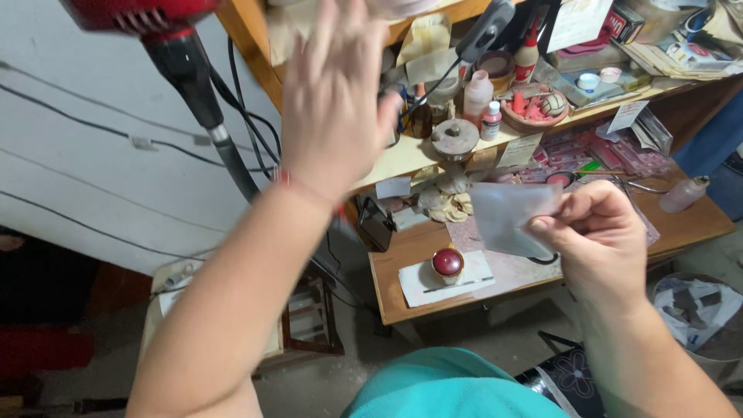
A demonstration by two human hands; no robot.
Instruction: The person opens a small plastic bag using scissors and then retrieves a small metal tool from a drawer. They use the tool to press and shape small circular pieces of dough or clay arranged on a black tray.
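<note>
Hands work above a cluttered wooden desk (681, 224), seen from overhead. The left hand (334, 101) is raised high toward the shelf (402, 155), its forearm running up from the lower left of the view; the palm faces away, the fingers are spread loose and slightly blurred, and they grasp nothing. A thin red thread (288, 179) circles that wrist. The right hand (600, 236) comes in from the lower right with the wrist bent, its fingers curled in and the thumb pressed against them, pinching the edge of a small grey sheet (507, 217) that looks like sandpaper. The sheet stands out to the left of the fingers, held flat in the air over the desk and well below the left hand. Beneath it, on a white card (472, 275) near the front edge of the desk, sits a round dark red piece (448, 262) on a pale base, apart from both hands. Small bottles (477, 97) and a dish of pink bits (534, 108) crowd the shelf behind. A red tool with a black stem (186, 70) hangs at the upper left, beside the left forearm.
</note>
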